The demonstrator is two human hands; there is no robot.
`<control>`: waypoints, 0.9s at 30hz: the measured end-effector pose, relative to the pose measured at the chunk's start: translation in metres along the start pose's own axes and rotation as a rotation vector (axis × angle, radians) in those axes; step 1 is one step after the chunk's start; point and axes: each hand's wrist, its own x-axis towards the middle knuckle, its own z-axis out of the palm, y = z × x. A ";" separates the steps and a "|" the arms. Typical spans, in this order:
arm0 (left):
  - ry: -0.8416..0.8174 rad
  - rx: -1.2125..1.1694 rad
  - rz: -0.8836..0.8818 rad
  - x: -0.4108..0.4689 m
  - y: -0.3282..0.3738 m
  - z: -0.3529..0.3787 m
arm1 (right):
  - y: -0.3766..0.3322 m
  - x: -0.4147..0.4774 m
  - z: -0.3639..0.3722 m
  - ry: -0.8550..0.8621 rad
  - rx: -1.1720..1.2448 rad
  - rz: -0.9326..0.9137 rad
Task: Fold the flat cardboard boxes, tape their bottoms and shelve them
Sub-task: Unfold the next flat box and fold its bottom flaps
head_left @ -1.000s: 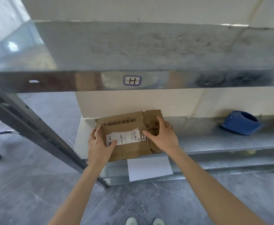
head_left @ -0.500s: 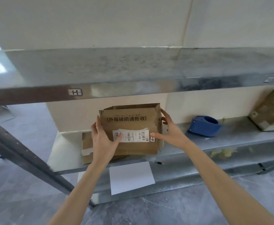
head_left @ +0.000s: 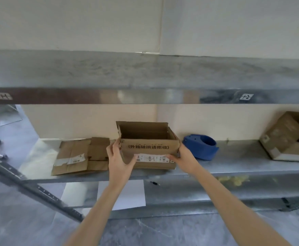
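Note:
A brown cardboard box (head_left: 148, 144) with printed characters and a white label is opened into a tube shape above the middle metal shelf (head_left: 233, 164). My left hand (head_left: 120, 162) grips its left side with the thumb across the front. My right hand (head_left: 182, 158) grips its right lower corner. To the left, a flat cardboard box (head_left: 77, 157) lies on the shelf. A blue tape dispenser (head_left: 201, 146) sits just right of the held box.
Another folded cardboard box (head_left: 290, 137) lies tilted at the shelf's far right. The upper shelf (head_left: 145, 77) hangs over the work area. A white paper sheet (head_left: 129, 194) lies on the lower shelf. A slanted metal upright (head_left: 29, 185) stands at the left.
The box went from flat on the shelf to lifted and opened into a tube between my hands. The view shifted right, revealing the flat box at left and another box at far right.

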 end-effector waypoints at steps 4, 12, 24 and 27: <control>-0.004 0.050 -0.009 0.001 0.001 0.001 | 0.011 0.007 -0.002 -0.016 -0.026 -0.020; -0.028 0.076 -0.048 0.019 -0.010 -0.016 | 0.013 0.016 0.001 0.082 -0.016 -0.043; -0.246 0.093 0.013 0.049 -0.021 -0.034 | -0.003 0.013 0.004 0.208 -0.090 -0.119; -0.266 0.067 0.021 0.055 -0.025 -0.038 | -0.005 0.012 0.009 0.222 -0.105 -0.120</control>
